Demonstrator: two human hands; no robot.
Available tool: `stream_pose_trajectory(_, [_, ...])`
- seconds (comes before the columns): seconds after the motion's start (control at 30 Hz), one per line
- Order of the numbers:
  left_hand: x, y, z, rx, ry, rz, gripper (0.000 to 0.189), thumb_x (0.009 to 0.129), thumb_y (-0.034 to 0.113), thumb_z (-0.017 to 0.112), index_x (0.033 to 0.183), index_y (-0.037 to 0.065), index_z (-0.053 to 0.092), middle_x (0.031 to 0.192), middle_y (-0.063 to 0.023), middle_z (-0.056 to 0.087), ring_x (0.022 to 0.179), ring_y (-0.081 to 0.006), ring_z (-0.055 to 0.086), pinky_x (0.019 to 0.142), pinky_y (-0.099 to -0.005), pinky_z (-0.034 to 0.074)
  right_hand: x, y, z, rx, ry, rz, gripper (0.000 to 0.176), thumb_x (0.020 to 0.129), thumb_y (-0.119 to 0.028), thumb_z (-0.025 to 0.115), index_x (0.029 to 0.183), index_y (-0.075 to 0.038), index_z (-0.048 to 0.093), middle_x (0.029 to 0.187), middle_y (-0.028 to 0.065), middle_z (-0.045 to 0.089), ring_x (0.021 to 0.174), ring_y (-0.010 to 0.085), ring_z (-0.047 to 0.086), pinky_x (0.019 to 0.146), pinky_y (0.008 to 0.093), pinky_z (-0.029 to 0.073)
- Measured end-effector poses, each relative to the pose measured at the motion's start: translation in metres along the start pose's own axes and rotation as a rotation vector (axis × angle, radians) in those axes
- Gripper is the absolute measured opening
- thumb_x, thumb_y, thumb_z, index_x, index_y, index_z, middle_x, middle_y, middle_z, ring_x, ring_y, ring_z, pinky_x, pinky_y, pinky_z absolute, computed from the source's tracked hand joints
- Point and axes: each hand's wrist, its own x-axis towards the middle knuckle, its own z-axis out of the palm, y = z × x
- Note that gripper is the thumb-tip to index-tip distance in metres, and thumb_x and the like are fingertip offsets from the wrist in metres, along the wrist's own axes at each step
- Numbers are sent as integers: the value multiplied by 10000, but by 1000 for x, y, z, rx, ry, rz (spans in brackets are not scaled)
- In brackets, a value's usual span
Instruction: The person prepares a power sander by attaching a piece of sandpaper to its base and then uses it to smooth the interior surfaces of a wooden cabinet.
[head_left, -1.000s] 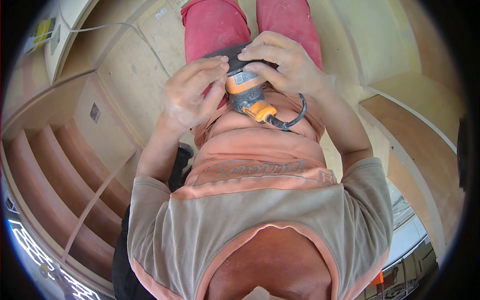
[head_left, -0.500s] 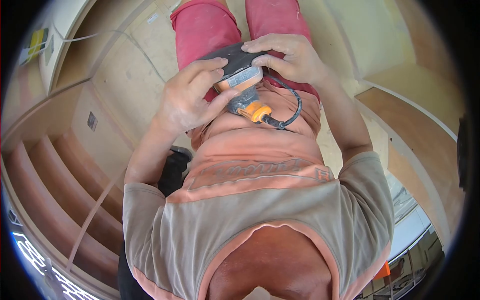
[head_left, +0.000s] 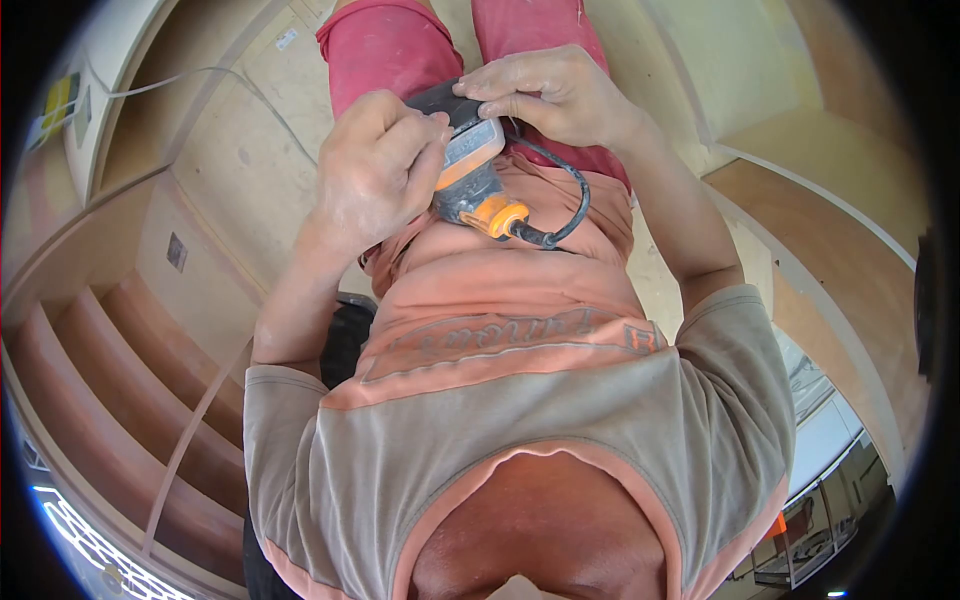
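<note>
An orange and grey electric sander (head_left: 475,190) rests against my stomach and lap, its corded end toward me. Across its far side lies a dark sheet (head_left: 437,98), seemingly sandpaper, partly covered by my fingers. My left hand (head_left: 385,160) is closed, thumb and curled fingers pinching at the sheet's near left edge beside the sander body. My right hand (head_left: 550,95) grips the sheet's right side, fingers laid over the top and thumb below. Whitish dust coats both hands. From the sander's orange collar a black cord (head_left: 578,205) loops to the right.
Curved wooden shelves (head_left: 150,390) stand at the left, with a pale panel and a thin white cable (head_left: 215,70) above them. A brown wooden board (head_left: 800,220) with a pale edge is on the right. Something black (head_left: 350,335) sits behind my left elbow.
My left fingers have gone from spread over the sheet and sander to curled in a pinch at its edge. The right hand has shifted slightly left with the sander.
</note>
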Motion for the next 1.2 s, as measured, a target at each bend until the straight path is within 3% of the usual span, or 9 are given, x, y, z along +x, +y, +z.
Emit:
stream_pose_trajectory(0.37, [10,4,3,120,-87,73,150,683,-40,702,799,7,619,705,-88,558,619,-217,572,539,-305,466,-6,5,11,-51,130,-98,219,792,6,648,1010,-14,647,1021,126,668,947,247,652,833,322,529])
stream_pose_trajectory(0.43, [15,9,5,40,-32,-97,157,681,-4,733,797,12,628,695,-85,549,607,-215,563,535,-306,462,-8,3,12,-103,147,-89,230,792,-10,657,1021,-27,648,1018,121,669,944,241,654,833,316,528])
stream_pose_trajectory(0.53, [12,5,12,-25,-67,-66,126,681,54,728,742,34,619,711,-89,521,639,-272,544,557,-361,446,-12,3,7,-15,136,-102,209,797,-20,653,1006,-26,659,1010,117,672,933,225,659,825,304,530])
stream_pose_trajectory(0.67, [15,5,13,35,-86,-26,143,681,65,732,758,29,617,710,-90,519,648,-276,548,570,-370,448,-8,-4,1,-116,96,69,179,809,-16,635,985,-9,666,993,111,677,925,213,661,810,294,534])
stream_pose_trajectory(0.77, [19,3,10,107,-102,-78,137,682,57,723,751,30,608,702,-88,511,651,-274,548,587,-368,443,0,6,2,-75,104,34,191,811,-84,616,991,-52,674,876,79,691,785,216,668,728,299,531])
stream_pose_trajectory(0.87, [16,4,7,133,-123,19,133,684,39,707,758,30,597,719,-91,503,683,-279,548,605,-363,432,-4,0,6,-67,66,84,204,806,-15,629,1008,2,661,1018,114,673,898,215,664,816,305,530])
stream_pose_trajectory(0.93, [13,1,4,72,-249,154,145,690,20,688,809,25,605,767,-96,519,727,-280,548,611,-357,422,-11,-1,8,-202,86,-251,224,811,-7,617,1032,-6,650,1013,114,673,870,225,666,803,316,535])
stream_pose_trajectory(1.03, [11,2,0,9,-237,174,184,699,0,670,875,15,616,806,-97,530,760,-279,542,617,-364,423,-17,-10,-2,-366,74,-277,222,818,14,596,1032,-18,645,1016,113,668,896,250,657,799,328,537])
stream_pose_trajectory(1.2, [-2,4,8,-157,-149,-86,196,750,-33,643,943,4,636,970,-147,625,858,-306,630,726,-359,520,-14,3,2,-146,88,-46,255,801,49,585,1031,-41,644,1075,104,653,986,279,630,845,346,524])
